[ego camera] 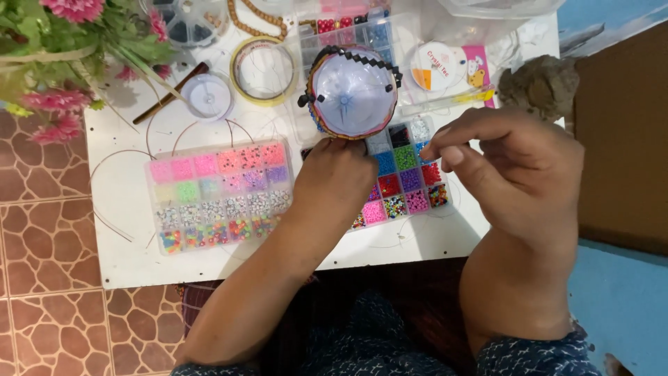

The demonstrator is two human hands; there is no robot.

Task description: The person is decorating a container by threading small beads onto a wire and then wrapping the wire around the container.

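A low white table [132, 257] stands on brown stone-patterned floor tiles, with pink artificial flowers [59, 42] at its far left corner. From my feed I see the left hand [334, 184] reaching forward over the table, fingers curled shut on the near rim of a clear round dome [353, 90] edged with black and coloured beads; the dome is held up above the bead boxes at the table's middle. The right hand [518, 170] hovers apart from it to the right, wrist bent, thumb and forefinger pinched together at their tips. I think they nip a thread or a bead, but it is too small for me to tell.

Under the left forearm lies a clear compartment box of pastel beads [219, 195], pinks on top, mixed colours lower. A second box of brighter beads [407, 181] sits below the right fingertips. Beyond them are a yellow-rimmed tape roll [240, 69], a small clear thread spool [207, 96], and a round white spool [433, 66] beside a pink card [479, 66].
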